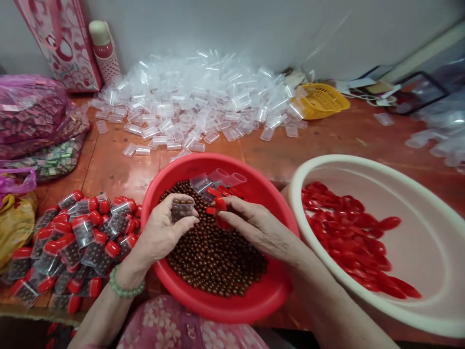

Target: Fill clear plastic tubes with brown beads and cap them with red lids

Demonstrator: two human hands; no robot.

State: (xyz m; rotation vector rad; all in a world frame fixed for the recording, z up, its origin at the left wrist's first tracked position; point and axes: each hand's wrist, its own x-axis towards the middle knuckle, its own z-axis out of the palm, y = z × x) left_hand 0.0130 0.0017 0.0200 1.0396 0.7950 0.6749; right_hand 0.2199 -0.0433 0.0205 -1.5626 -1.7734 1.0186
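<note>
My left hand (160, 230) holds a small clear plastic container (182, 208) with brown balls inside, fingers behind it and thumb along its lower side. Close by on the right, my right hand (250, 218) pinches a red plastic cap (220, 203) between thumb and fingers. Both hands are over a red basin (232, 310) of small round brown balls (214, 266). At the basin's far side, several clear empty containers (232, 179) and more red pieces lie on the balls. The container and the cap are apart.
Filled red-capped containers (83, 232) are piled at left. A white basin (417, 232) of red caps stands at right. Clear containers (203, 106) heap along the wall, beside a yellow basket (321, 99). Plastic bags (32, 116), a flask (104, 51) and a pink bag (65, 43) stand back left.
</note>
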